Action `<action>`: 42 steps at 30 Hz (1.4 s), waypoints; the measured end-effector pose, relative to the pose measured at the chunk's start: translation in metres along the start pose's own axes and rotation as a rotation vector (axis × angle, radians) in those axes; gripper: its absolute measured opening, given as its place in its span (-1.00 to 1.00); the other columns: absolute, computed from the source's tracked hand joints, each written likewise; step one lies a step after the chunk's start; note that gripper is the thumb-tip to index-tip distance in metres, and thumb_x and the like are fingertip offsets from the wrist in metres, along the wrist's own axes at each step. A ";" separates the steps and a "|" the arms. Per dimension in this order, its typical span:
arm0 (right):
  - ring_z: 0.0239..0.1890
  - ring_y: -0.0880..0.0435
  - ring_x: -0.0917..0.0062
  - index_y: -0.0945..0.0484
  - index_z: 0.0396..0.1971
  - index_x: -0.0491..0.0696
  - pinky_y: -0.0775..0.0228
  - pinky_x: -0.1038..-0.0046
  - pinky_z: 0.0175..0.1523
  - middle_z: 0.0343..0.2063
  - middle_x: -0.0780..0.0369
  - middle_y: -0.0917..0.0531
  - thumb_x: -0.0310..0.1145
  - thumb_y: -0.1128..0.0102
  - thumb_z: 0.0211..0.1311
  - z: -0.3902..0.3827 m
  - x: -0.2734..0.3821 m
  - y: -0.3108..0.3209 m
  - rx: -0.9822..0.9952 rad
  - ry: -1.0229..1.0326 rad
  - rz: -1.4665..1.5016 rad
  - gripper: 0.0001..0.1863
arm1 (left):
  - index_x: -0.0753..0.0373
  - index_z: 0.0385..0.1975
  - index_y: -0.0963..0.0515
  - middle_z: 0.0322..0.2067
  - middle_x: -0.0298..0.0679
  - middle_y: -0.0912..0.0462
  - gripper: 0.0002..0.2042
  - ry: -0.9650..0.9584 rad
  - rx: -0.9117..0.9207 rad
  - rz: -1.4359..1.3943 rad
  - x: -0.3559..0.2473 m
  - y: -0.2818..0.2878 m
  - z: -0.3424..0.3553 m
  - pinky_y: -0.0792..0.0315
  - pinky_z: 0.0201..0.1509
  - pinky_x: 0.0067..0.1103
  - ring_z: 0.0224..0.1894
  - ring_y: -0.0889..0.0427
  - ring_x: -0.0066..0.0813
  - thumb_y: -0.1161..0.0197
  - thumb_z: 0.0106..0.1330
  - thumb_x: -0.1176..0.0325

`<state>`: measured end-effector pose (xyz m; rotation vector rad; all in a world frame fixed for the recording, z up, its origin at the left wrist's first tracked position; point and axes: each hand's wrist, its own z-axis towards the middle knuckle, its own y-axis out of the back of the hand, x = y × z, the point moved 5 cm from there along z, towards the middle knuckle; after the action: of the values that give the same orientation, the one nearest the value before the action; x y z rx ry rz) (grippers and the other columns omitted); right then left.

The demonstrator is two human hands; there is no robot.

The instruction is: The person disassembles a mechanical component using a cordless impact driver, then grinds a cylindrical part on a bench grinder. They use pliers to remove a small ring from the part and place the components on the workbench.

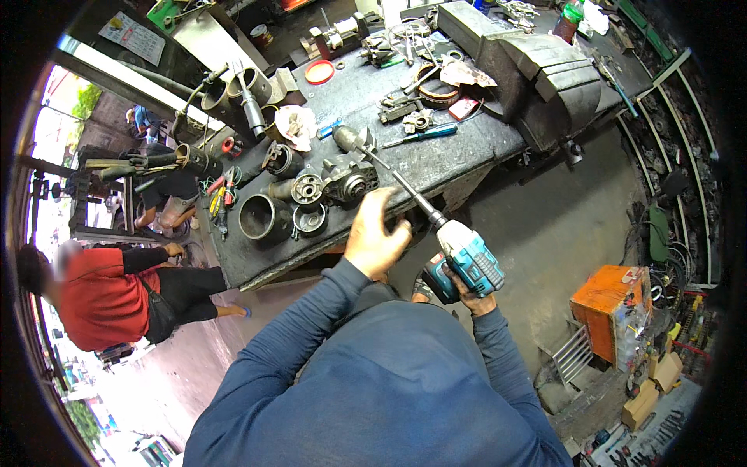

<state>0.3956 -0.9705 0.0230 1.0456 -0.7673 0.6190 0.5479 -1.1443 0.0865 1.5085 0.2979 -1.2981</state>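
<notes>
In my right hand (476,302) is a teal and grey cordless impact driver (471,257), gripped round its handle. Its long shaft (418,194) slants up and left toward the bench edge, the tip free in the air. My left hand (377,236) hangs just off that edge, thumb and forefinger apart, with nothing visible between them; its other fingers are partly hidden. Beyond it on the bench sits a grey cast metal housing (348,180). Beside that stand a smaller round metal part (307,189), a metal ring (310,221) and an open dark cylinder (264,218).
The dark workbench (264,261) also carries a blue screwdriver (424,135), a red ring lid (320,72) and a large vise (537,86). At left stands a person in red (101,300). An orange box (611,300) and shelving (685,156) are at right.
</notes>
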 end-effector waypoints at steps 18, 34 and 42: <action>0.23 -0.56 0.32 -0.62 0.15 0.21 -0.32 0.13 0.35 0.18 0.27 -0.60 -0.31 -0.18 0.31 -0.037 -0.065 -0.048 0.232 0.002 -0.482 -0.59 | 0.24 -0.13 -0.40 -0.15 -0.01 -0.66 -0.73 0.817 0.235 -1.202 0.076 -0.072 0.032 -0.65 -0.15 -0.27 -0.22 -0.71 -0.09 0.00 0.56 0.14; -0.03 -0.68 0.27 -0.71 -0.10 -0.01 -0.47 0.24 0.10 -0.12 0.20 -0.73 -0.37 -0.32 0.26 0.006 -0.050 -0.039 -0.022 0.067 -0.158 -0.78 | 0.22 -0.15 -0.42 -0.17 0.03 -0.68 -0.77 0.827 0.213 -1.146 0.088 -0.073 0.051 -0.62 -0.11 -0.23 -0.22 -0.72 -0.14 -0.07 0.54 0.17; -0.07 -0.69 0.29 -0.70 -0.09 0.00 -0.47 0.27 0.10 -0.17 0.21 -0.74 -0.36 -0.30 0.27 0.005 -0.062 -0.037 0.003 -0.064 0.003 -0.78 | 0.20 -0.10 -0.42 -0.13 0.01 -0.67 -0.73 0.826 0.245 -1.199 0.093 -0.074 0.052 -0.54 0.06 -0.14 -0.11 -0.68 -0.07 -0.10 0.51 0.11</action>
<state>0.3863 -0.9946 -0.0442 1.0716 -0.8244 0.5920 0.4986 -1.1970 -0.0216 2.1154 1.8424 -1.4990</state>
